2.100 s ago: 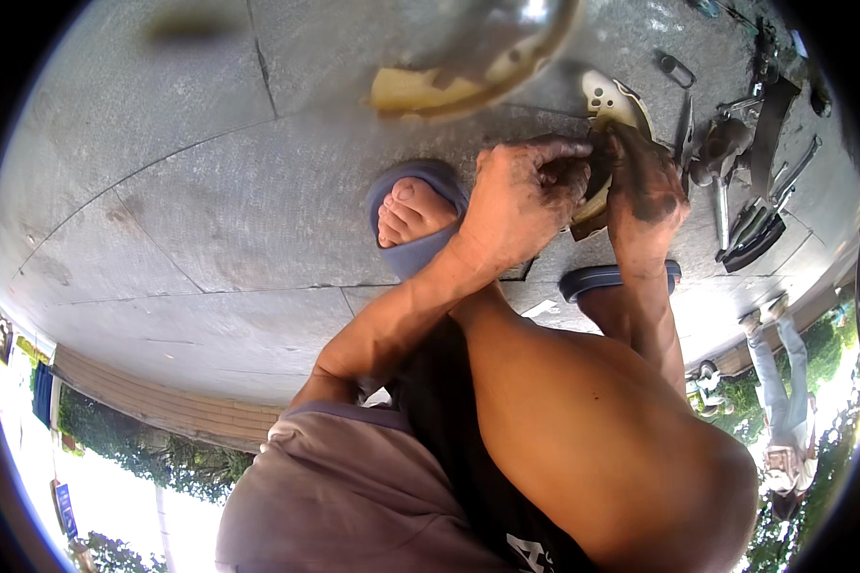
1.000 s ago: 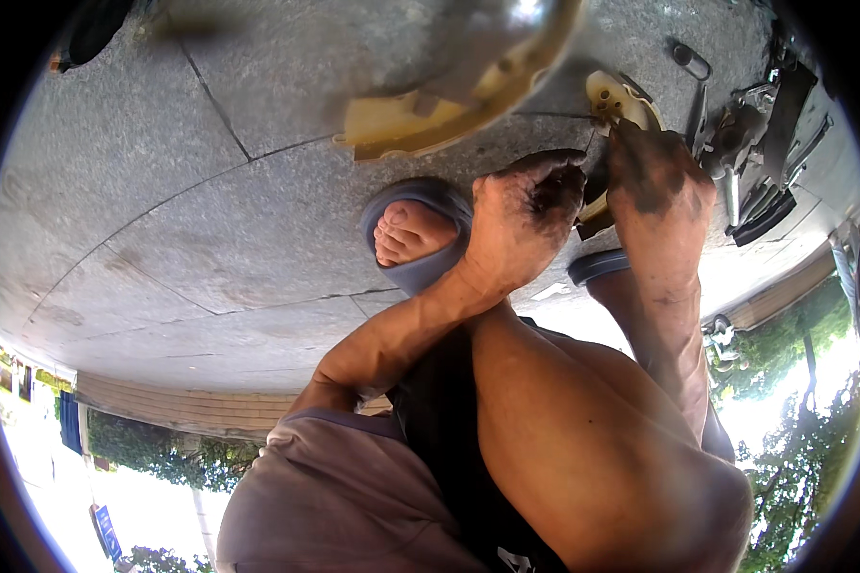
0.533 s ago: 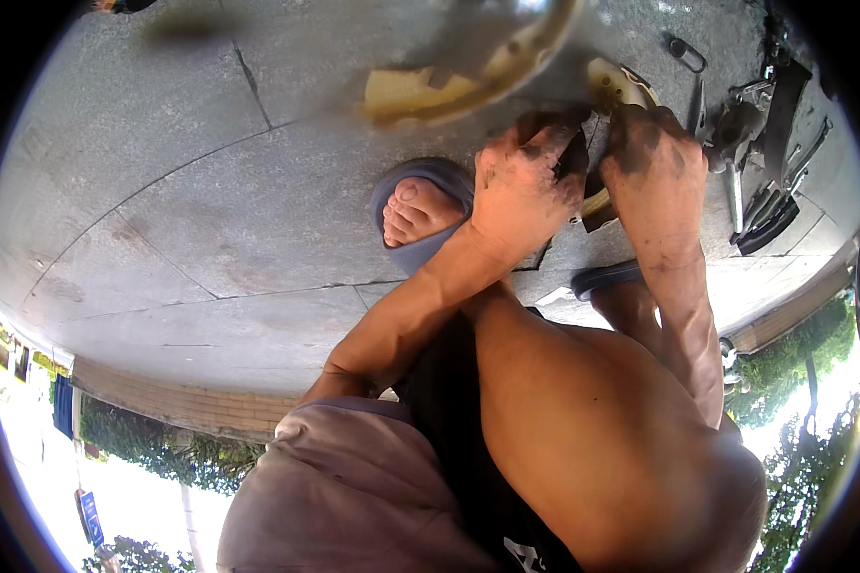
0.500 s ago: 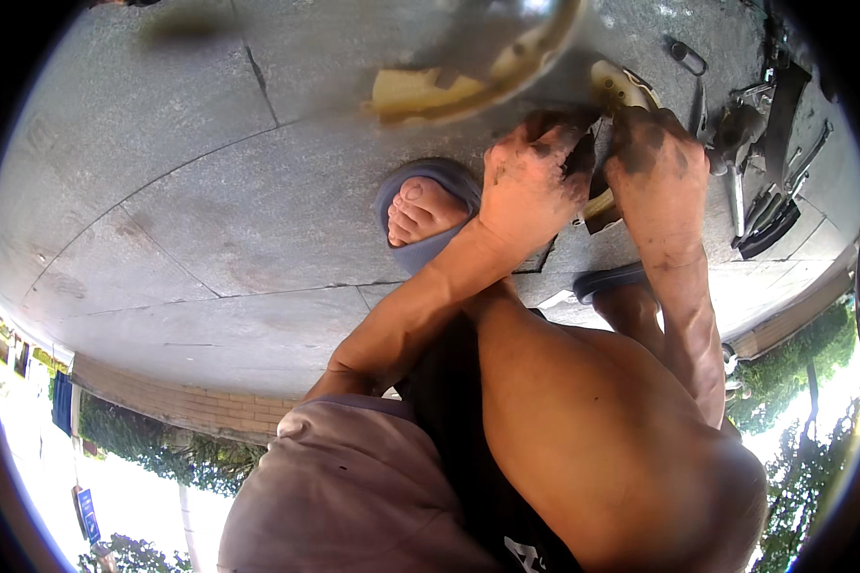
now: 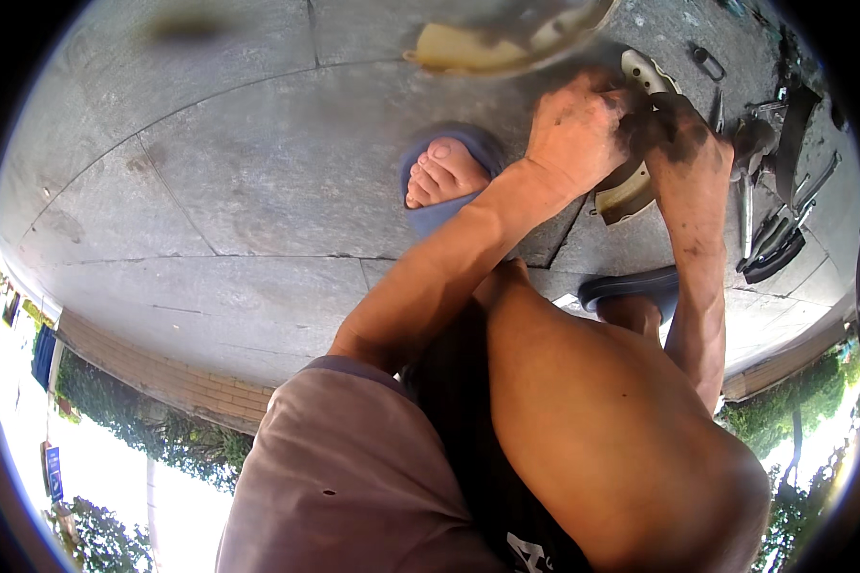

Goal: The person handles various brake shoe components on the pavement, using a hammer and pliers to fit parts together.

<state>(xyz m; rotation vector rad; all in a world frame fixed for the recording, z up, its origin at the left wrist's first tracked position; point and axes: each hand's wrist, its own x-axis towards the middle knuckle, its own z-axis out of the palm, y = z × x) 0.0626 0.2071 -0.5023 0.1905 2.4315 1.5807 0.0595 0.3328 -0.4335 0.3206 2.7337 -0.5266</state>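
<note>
We see the cream curved piece (image 5: pixel 627 199) on the grey paving (image 5: pixel 258 191), its holed upper end and its lower end showing, its middle hidden by two grimy hands. The left hand (image 5: pixel 583 124) comes over its left side, fingers curled in and bunched; the right hand (image 5: pixel 684 141) bends over its right side, knuckles up. The fingertips meet above it, dark against dark, and we cannot tell what either pinches.

To its left, the blue sandal (image 5: pixel 437 216) holds a bare foot (image 5: pixel 446 174); the dark sandal (image 5: pixel 621 288), nearer the body than the piece, holds the other.

Beyond it to the left we make out a blurred yellowish arc (image 5: pixel 478 48). To its right, tools crowd near: a hammer (image 5: pixel 748 205), a small oblong link (image 5: pixel 708 63), a dark curved strip (image 5: pixel 797 143) and some slim tools (image 5: pixel 774 234), leaving only a narrow strip for the right hand. The broadest room runs left of the piece, past the blue sandal, toward a low brick edge (image 5: pixel 162 380).
</note>
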